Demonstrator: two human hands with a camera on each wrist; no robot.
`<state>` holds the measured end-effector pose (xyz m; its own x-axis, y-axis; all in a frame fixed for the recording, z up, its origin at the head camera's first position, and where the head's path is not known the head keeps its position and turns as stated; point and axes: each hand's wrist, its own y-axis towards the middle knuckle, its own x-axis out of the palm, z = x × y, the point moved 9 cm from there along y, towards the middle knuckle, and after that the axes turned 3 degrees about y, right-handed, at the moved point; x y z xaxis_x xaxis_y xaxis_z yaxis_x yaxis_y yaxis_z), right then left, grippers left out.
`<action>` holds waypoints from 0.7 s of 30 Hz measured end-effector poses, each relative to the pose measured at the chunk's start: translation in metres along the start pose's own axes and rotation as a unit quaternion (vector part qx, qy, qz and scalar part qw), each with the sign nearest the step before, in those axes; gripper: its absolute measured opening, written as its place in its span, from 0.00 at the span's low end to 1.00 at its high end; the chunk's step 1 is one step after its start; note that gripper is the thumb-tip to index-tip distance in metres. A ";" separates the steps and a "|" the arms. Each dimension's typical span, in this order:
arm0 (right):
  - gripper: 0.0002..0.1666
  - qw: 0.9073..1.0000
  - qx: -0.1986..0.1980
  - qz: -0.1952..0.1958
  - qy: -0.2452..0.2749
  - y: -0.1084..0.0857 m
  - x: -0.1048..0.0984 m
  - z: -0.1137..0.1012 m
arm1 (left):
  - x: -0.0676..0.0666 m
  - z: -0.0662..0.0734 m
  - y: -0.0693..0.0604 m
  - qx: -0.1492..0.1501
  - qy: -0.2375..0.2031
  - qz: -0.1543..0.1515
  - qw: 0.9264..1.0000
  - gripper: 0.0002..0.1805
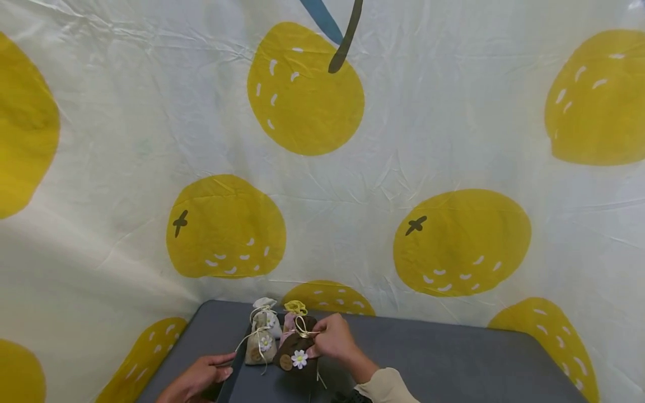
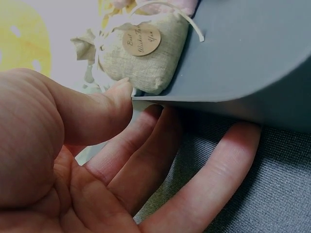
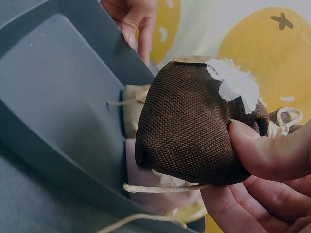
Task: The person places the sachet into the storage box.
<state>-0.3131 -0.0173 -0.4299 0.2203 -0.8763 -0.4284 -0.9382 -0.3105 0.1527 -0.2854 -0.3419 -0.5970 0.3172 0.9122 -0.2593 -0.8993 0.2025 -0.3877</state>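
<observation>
My left hand (image 1: 199,376) grips the left wall of a grey tray (image 2: 218,82), its thumb at the rim and its fingers against the outer side. Above the tray, my right hand (image 1: 336,338) holds a brown woven sachet (image 3: 187,121) near its tied neck, between thumb and fingers. A white fabric flower and a round tag decorate this sachet. Inside the tray lie a beige sachet (image 1: 253,342) with a round tag, a white sachet (image 1: 264,303) behind it, and a pink sachet (image 1: 289,323) with a yellow top (image 1: 296,306). The brown sachet partly hides the pink one.
A dark grey table (image 1: 443,358) carries the tray and extends to the right. Behind and left of it hangs a white cloth (image 1: 337,240) printed with large yellow fruits. Loose cord ends (image 3: 160,188) dangle by the brown sachet.
</observation>
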 end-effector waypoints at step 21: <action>0.13 0.998 -0.053 -0.020 -0.015 -0.006 0.045 -0.021 | 0.017 0.049 -0.048 0.020 0.058 0.049 0.997 0.30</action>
<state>-0.2915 -0.0623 -0.4313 0.2475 -0.8510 -0.4632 -0.8952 -0.3837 0.2268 -0.2519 -0.3188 -0.5393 0.2581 0.8816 -0.3952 -0.9381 0.1310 -0.3205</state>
